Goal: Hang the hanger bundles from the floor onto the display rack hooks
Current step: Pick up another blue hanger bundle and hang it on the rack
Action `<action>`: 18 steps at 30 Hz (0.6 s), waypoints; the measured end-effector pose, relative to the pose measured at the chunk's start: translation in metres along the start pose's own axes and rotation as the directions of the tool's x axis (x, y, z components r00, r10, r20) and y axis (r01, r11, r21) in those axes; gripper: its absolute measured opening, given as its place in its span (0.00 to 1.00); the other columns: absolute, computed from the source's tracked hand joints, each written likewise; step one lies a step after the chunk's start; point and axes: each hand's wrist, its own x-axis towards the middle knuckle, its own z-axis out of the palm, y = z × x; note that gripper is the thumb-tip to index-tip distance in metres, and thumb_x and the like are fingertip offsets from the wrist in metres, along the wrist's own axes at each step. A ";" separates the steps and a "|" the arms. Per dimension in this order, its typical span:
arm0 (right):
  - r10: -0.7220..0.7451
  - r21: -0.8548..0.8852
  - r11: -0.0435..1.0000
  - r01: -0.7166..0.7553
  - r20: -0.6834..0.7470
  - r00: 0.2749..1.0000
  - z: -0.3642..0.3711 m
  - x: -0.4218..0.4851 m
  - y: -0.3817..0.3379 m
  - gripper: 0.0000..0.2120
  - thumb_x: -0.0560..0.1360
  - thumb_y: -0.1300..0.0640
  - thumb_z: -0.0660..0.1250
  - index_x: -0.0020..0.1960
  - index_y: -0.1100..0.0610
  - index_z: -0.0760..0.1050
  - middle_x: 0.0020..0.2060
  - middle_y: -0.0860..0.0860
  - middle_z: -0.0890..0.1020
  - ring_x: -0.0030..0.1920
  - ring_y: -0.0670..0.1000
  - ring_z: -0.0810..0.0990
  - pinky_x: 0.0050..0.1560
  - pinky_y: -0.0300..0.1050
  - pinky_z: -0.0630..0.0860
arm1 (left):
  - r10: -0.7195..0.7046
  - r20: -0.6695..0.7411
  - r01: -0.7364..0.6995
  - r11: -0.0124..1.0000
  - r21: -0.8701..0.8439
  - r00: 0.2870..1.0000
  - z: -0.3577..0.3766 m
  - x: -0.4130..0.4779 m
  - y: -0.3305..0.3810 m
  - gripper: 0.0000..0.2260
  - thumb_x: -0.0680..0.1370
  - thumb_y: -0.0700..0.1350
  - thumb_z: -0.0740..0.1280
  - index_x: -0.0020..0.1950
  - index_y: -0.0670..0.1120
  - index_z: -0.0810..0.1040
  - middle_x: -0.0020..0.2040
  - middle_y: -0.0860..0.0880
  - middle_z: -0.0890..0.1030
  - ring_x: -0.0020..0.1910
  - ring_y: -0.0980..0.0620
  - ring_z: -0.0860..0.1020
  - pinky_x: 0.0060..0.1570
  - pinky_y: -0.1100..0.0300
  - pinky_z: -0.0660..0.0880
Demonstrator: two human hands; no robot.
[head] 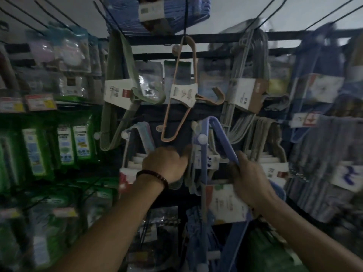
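A blue hanger bundle (pixel 218 134) with a white card sleeve (pixel 225 203) is held up at the rack, its top looped over a white-tipped hook (pixel 202 138). My right hand (pixel 249 177) grips the bundle's right arm. My left hand (pixel 167 163), a dark bead bracelet on its wrist, has curled fingers on the hangers just left of that hook; what it holds is blurred. A light blue bundle (pixel 143 134) hangs on the neighbouring hook to the left.
A pink hanger bundle (pixel 182 91), a green one (pixel 117 91) and grey ones (pixel 247 79) hang above on black hooks. Green packaged goods (pixel 64 142) fill the left shelves. More blue hangers (pixel 196 232) sit low between my arms.
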 end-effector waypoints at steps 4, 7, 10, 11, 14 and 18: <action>-0.036 -0.073 0.997 0.032 -0.062 0.997 -0.031 -0.005 0.013 0.07 0.86 0.55 0.60 0.49 0.49 0.65 0.39 0.48 0.71 0.34 0.50 0.71 0.32 0.50 0.62 | 0.224 0.215 -0.083 0.851 -0.519 0.951 0.010 -0.013 0.074 0.34 0.78 0.76 0.51 0.38 0.47 0.76 0.32 0.44 0.77 0.30 0.43 0.76 0.34 0.51 0.74; -0.025 -0.118 0.993 0.012 -0.110 0.994 -0.061 -0.022 0.028 0.07 0.85 0.56 0.61 0.49 0.49 0.66 0.41 0.47 0.70 0.37 0.52 0.71 0.36 0.52 0.67 | 0.315 0.140 -0.209 0.844 -0.493 0.939 0.042 -0.012 0.102 0.36 0.74 0.77 0.60 0.66 0.48 0.74 0.37 0.47 0.82 0.33 0.47 0.80 0.34 0.52 0.80; -0.045 -0.129 0.991 0.025 -0.157 0.987 -0.091 -0.039 0.045 0.07 0.86 0.53 0.57 0.49 0.49 0.65 0.40 0.47 0.72 0.36 0.50 0.71 0.34 0.51 0.66 | 0.378 -0.071 -0.372 0.830 -0.416 0.923 0.066 -0.026 0.131 0.29 0.82 0.59 0.65 0.77 0.53 0.57 0.37 0.52 0.77 0.31 0.54 0.76 0.30 0.58 0.74; -0.046 -0.136 0.990 0.023 -0.171 0.984 -0.101 -0.043 0.052 0.06 0.86 0.52 0.57 0.49 0.49 0.65 0.40 0.47 0.73 0.35 0.49 0.71 0.34 0.50 0.65 | 0.390 -0.129 -0.404 0.796 -0.451 0.912 0.069 -0.031 0.143 0.29 0.83 0.56 0.65 0.78 0.52 0.55 0.39 0.52 0.77 0.32 0.53 0.77 0.31 0.57 0.75; -0.062 -0.180 0.983 0.017 -0.245 0.968 -0.133 -0.046 0.073 0.08 0.86 0.51 0.59 0.48 0.47 0.65 0.37 0.46 0.73 0.32 0.48 0.72 0.31 0.48 0.63 | 0.405 -0.254 -0.477 0.711 -0.516 0.878 0.071 -0.027 0.185 0.28 0.83 0.53 0.66 0.79 0.49 0.58 0.34 0.53 0.73 0.27 0.55 0.73 0.25 0.66 0.66; -0.049 -0.252 0.967 -0.029 -0.298 0.953 -0.184 -0.030 0.105 0.13 0.85 0.42 0.56 0.48 0.48 0.68 0.34 0.47 0.77 0.31 0.51 0.77 0.31 0.55 0.75 | 0.437 -0.327 -0.546 0.666 -0.508 0.838 0.068 -0.013 0.244 0.16 0.82 0.51 0.66 0.66 0.49 0.68 0.34 0.53 0.74 0.27 0.58 0.73 0.24 0.68 0.63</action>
